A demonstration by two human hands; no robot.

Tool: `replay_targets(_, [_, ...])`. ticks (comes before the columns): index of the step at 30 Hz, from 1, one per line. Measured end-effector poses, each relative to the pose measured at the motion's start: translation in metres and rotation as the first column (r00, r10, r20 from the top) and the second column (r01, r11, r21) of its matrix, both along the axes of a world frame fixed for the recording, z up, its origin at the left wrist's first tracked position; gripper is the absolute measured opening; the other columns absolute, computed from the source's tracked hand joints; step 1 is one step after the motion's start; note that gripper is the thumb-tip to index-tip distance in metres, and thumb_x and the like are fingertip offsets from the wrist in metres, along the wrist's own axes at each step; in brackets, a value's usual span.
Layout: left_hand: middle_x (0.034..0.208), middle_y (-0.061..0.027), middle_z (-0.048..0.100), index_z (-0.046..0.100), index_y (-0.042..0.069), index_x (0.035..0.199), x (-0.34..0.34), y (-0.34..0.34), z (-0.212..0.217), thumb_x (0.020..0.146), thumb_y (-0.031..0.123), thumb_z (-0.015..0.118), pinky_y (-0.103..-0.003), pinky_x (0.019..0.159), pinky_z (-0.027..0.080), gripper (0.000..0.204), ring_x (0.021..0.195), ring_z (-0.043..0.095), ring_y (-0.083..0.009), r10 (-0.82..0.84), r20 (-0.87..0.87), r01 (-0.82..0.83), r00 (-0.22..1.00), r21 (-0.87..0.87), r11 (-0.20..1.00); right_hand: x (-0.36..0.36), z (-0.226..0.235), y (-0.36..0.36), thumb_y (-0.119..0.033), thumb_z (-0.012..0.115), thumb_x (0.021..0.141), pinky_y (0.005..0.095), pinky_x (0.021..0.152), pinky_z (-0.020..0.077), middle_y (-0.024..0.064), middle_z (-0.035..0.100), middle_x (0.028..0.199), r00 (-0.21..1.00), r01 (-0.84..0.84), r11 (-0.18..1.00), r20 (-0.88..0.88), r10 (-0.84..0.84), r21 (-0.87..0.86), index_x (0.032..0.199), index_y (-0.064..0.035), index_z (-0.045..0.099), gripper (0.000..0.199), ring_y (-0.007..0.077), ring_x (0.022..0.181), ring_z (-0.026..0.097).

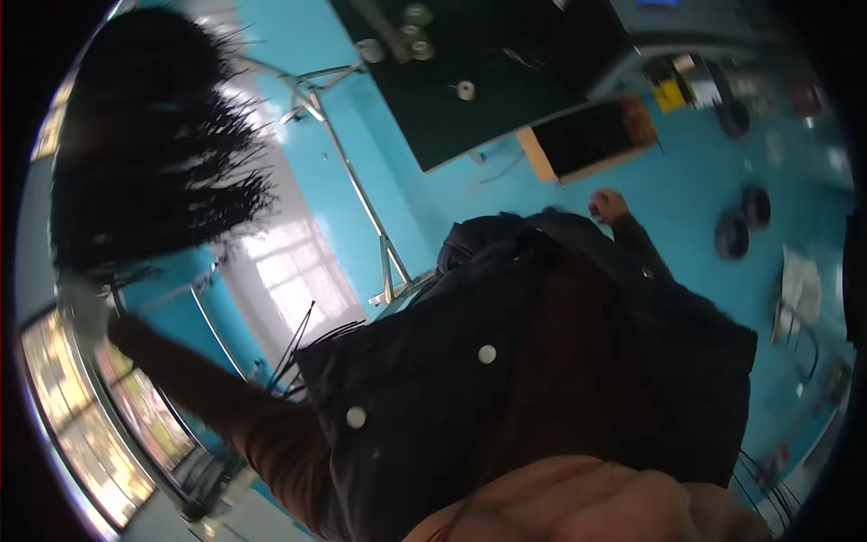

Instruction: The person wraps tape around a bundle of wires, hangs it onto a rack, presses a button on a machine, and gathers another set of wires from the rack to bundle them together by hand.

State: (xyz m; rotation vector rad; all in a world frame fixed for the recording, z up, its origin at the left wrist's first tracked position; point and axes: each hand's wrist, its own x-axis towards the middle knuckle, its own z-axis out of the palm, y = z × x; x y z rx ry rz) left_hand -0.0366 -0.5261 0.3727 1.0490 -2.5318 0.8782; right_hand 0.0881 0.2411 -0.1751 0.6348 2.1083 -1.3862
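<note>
A big, thick bundle of black wires (149, 144), its many thin ends bristling toward the right, fills the upper left. At its near end is my left hand (86, 312), pale as if gloved and smeared by motion; it appears closed on the bundle, though its fingers are hard to make out. My right hand (610, 206) hangs low in front of my body, bare, its fingers curled with nothing visible in them. Beyond it on the floor lies an open wooden box (542, 155) with a dark inside.
A dark-topped table (470, 122) ahead bears a small white spool (466, 90) and several pale rolls. Metal frame legs (348, 167) stand on the blue floor at left. Dark round rolls (732, 235) lie at right, near a yellow box (668, 96). Windows line the far left.
</note>
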Motion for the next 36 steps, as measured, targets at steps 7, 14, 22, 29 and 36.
replay_targets(7, [0.120,-0.0149,0.054,0.051,0.008,0.122,0.074,0.006,0.048,0.065,0.084,0.031,-0.042,0.093,0.038,0.097,0.111,0.051,-0.0323,0.440,0.070,-0.445,0.895,0.116,0.888,-0.033,0.048,-0.025,-0.017,0.056,0.083,0.0305,0.058,0.0467,0.0049,0.061,0.072,0.896,0.288,0.947,-0.310,-0.318,-0.141,0.095,-0.0055,0.055,0.017,0.0169,0.062,0.057])
replay_targets(14, [0.105,-0.0113,0.062,0.055,0.009,0.116,0.124,0.053,0.031,0.069,0.081,0.031,-0.042,0.081,0.046,0.089,0.094,0.061,-0.0286,0.409,-0.089,-0.402,0.908,0.092,0.911,-0.122,0.088,-0.010,-0.025,0.063,0.080,0.0400,0.089,0.0343,0.0100,0.058,0.107,0.396,0.665,0.434,-0.207,-0.895,-0.608,0.107,-0.0099,0.052,0.033,0.0195,0.111,0.047])
replay_targets(22, [0.110,-0.0104,0.061,0.057,0.012,0.115,0.147,0.066,0.049,0.070,0.079,0.033,-0.041,0.083,0.044,0.084,0.101,0.057,-0.0298,0.436,-0.032,-0.436,0.900,-0.113,0.893,-0.156,0.075,0.015,-0.022,0.059,0.083,0.0384,0.075,0.0465,0.0128,0.061,0.085,0.521,0.502,0.377,-0.076,-0.850,-0.778,0.099,-0.0039,0.054,0.024,0.0268,0.083,0.061])
replay_targets(29, [0.095,-0.0163,0.062,0.061,0.009,0.102,0.151,0.092,0.039,0.079,0.060,0.043,-0.044,0.077,0.046,0.059,0.092,0.057,-0.0375,0.292,-0.083,-0.297,0.953,-0.065,0.953,-0.174,0.089,0.007,-0.023,0.049,0.087,0.0366,0.074,0.0497,0.0154,0.061,0.088,0.482,0.586,0.490,-0.209,-0.851,-0.645,0.099,-0.0020,0.056,0.025,0.0252,0.081,0.061])
replay_targets(36, [0.097,-0.0156,0.063,0.059,0.012,0.103,0.162,0.122,0.046,0.074,0.070,0.041,-0.044,0.080,0.046,0.067,0.094,0.059,-0.0356,0.420,-0.106,-0.430,0.901,-0.094,0.898,-0.190,0.068,0.021,-0.024,0.038,0.092,0.0336,0.076,0.0476,0.0123,0.060,0.089,0.574,0.567,0.599,-0.250,-0.780,-0.565,0.101,-0.0055,0.056,0.028,0.0216,0.081,0.058])
